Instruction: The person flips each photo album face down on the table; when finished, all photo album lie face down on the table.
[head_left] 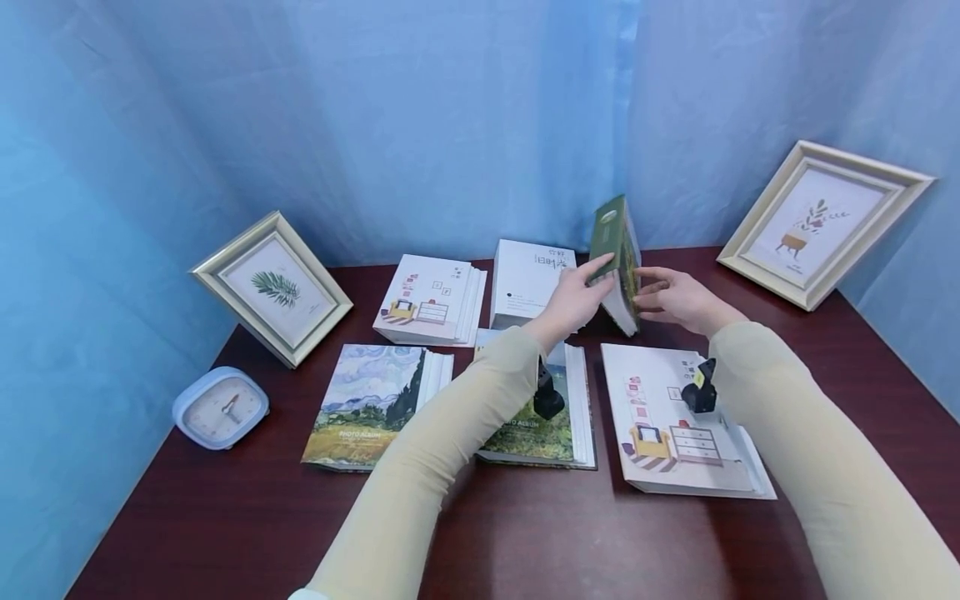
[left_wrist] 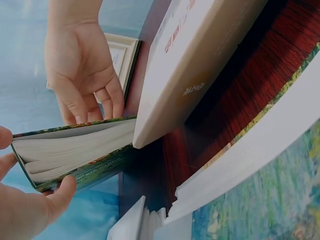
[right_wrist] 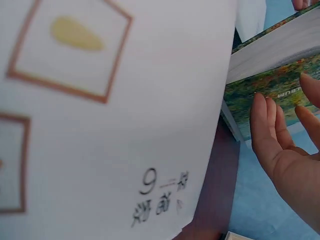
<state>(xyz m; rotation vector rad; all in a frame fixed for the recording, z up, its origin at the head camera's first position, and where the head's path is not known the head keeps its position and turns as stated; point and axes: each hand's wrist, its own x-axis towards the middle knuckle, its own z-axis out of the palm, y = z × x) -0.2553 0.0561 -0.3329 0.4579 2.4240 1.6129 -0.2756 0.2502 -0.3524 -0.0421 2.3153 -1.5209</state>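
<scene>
A thick green photo album (head_left: 609, 229) with a painted cover stands upright at the back of the table, tilted a little. My left hand (head_left: 568, 304) grips it from the left side; in the left wrist view, thumb and fingers (left_wrist: 62, 197) close round its edge, and its white pages (left_wrist: 75, 150) show. Beside the opposite cover is my right hand (head_left: 678, 300). Its loosely bent fingers (right_wrist: 260, 117) lie at the painted face in the right wrist view, with no grip on it; whether every fingertip touches is unclear.
White albums lie at back left (head_left: 420, 300), back middle (head_left: 528, 279) and front right (head_left: 652, 408). Landscape-covered albums lie front left (head_left: 371, 400) and middle (head_left: 525, 437), the latter partly under my left forearm. Picture frames stand left (head_left: 273, 287) and right (head_left: 817, 225); a blue clock (head_left: 221, 408) sits far left.
</scene>
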